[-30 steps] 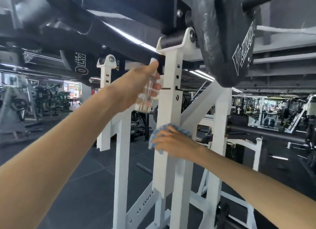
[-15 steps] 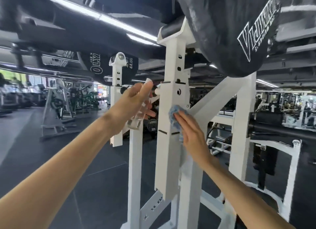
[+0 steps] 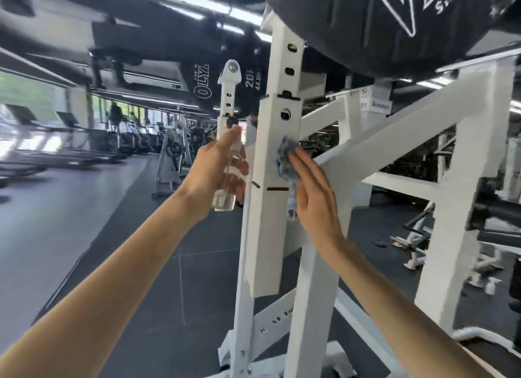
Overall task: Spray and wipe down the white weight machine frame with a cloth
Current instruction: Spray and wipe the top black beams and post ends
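Curled left hand (image 3: 215, 170) (right hand (image 3: 313, 193) flat)

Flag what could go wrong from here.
1. Right hand only presses the cloth flat on the post; it may slip off.
2. Left hand holds the bottle close beside the post; it could knock.
3. Plate hangs overhead; wiping higher may bump it.

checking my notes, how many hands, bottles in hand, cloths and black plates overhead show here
hands: 2, left hand and right hand
bottle: 1
cloth: 1
plates: 2, near plate and far plate
total: 6
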Demonstrator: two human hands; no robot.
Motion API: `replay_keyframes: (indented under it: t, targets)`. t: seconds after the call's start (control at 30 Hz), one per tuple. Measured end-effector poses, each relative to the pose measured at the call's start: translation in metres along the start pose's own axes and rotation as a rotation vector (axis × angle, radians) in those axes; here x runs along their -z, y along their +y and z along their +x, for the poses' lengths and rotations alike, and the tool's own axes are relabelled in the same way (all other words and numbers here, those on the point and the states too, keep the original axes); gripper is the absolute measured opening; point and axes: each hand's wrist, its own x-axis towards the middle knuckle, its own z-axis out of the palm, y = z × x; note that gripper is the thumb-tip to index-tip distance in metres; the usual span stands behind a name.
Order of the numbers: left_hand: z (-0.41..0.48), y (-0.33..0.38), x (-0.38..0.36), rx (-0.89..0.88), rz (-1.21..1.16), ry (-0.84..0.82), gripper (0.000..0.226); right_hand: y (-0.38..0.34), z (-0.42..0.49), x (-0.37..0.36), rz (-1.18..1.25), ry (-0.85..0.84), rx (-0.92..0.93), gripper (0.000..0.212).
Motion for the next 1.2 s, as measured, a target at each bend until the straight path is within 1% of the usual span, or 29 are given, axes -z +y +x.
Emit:
replay_keyframes:
  t: [0.03, 0.1, 0.2, 0.23, 0.3, 0.33, 0.37, 0.4, 0.47, 0.53, 0.63, 0.67, 0.7, 0.73, 0.77, 0.83, 0.87, 0.9, 0.93, 0.97, 1.07, 1.13, 1.2]
  targets:
    - [-0.006, -0.006, -0.002, 0.013, 0.003, -0.001, 0.043, -0.005, -0.014, -0.009, -0.006, -0.005, 0.017, 0.044]
    - [-0.017, -0.016, -0.003, 0.028, 0.016, 0.023, 0.044, -0.005, -0.061, -0.031, -0.032, -0.037, 0.119, 0.044]
    - [-0.027, -0.026, 0.003, 0.031, 0.057, 0.1, 0.044, 0.004, -0.125, -0.044, -0.043, -0.154, 0.205, 0.043]
    - [-0.03, -0.029, 0.004, 0.035, 0.056, 0.121, 0.044, 0.007, -0.137, -0.041, -0.063, -0.199, 0.267, 0.044]
    - [-0.034, -0.031, 0.002, 0.042, 0.051, 0.139, 0.044, 0.016, -0.143, -0.032, -0.14, -0.296, 0.483, 0.052]
    - [-0.036, -0.032, -0.001, 0.039, 0.058, 0.136, 0.044, 0.022, -0.134, -0.026, -0.182, -0.304, 0.579, 0.057]
    - [-0.036, -0.033, -0.005, 0.033, 0.064, 0.127, 0.043, 0.027, -0.118, -0.022, -0.214, -0.277, 0.589, 0.063]
    - [-0.035, -0.033, -0.011, 0.026, 0.07, 0.118, 0.043, 0.033, -0.096, -0.02, -0.213, -0.211, 0.508, 0.07]
    - [-0.033, -0.033, -0.021, 0.014, 0.085, 0.098, 0.043, 0.041, -0.051, -0.017, -0.135, -0.069, 0.223, 0.075]
    - [-0.029, -0.033, -0.031, -0.002, 0.097, 0.073, 0.044, 0.046, -0.019, -0.015, -0.101, -0.008, 0.059, 0.067]
    - [-0.023, -0.034, -0.038, -0.02, 0.124, 0.033, 0.048, 0.076, 0.017, -0.005, -0.183, 0.114, -0.139, 0.048]
    - [-0.021, -0.033, -0.039, -0.027, 0.141, 0.024, 0.05, 0.085, 0.028, 0.001, -0.206, 0.141, -0.215, 0.044]
    - [-0.019, -0.032, -0.039, -0.032, 0.154, 0.021, 0.054, 0.089, 0.038, 0.005, -0.211, 0.143, -0.253, 0.042]
    - [-0.016, -0.031, -0.04, -0.033, 0.161, 0.026, 0.057, 0.087, 0.045, 0.007, -0.195, 0.108, -0.234, 0.041]
    - [-0.013, -0.031, -0.042, -0.031, 0.165, 0.038, 0.06, 0.081, 0.048, 0.006, -0.187, 0.048, -0.148, 0.04]
    - [-0.008, -0.032, -0.045, -0.029, 0.158, 0.073, 0.063, 0.065, 0.036, -0.002, -0.211, -0.057, 0.16, 0.031]
    - [-0.006, -0.033, -0.046, -0.029, 0.15, 0.083, 0.064, 0.064, 0.028, -0.003, -0.215, -0.082, 0.282, 0.029]
    - [-0.003, -0.034, -0.047, -0.027, 0.149, 0.083, 0.065, 0.071, 0.027, 0.0, -0.208, -0.113, 0.345, 0.028]
    - [-0.001, -0.034, -0.047, -0.019, 0.158, 0.077, 0.066, 0.084, 0.033, 0.007, -0.201, -0.141, 0.356, 0.029]
    - [0.001, -0.033, -0.047, -0.006, 0.173, 0.066, 0.068, 0.102, 0.042, 0.014, -0.217, -0.142, 0.319, 0.029]
    - [0.008, -0.032, -0.051, 0.032, 0.243, 0.042, 0.075, 0.147, 0.072, 0.037, -0.311, -0.042, 0.077, 0.027]
    - [0.012, -0.037, -0.062, 0.013, 0.293, 0.018, 0.074, 0.159, 0.076, 0.04, -0.319, 0.006, -0.014, 0.029]
    - [0.015, -0.042, -0.077, -0.006, 0.306, 0.031, 0.07, 0.155, 0.075, 0.034, -0.302, 0.042, -0.048, 0.029]
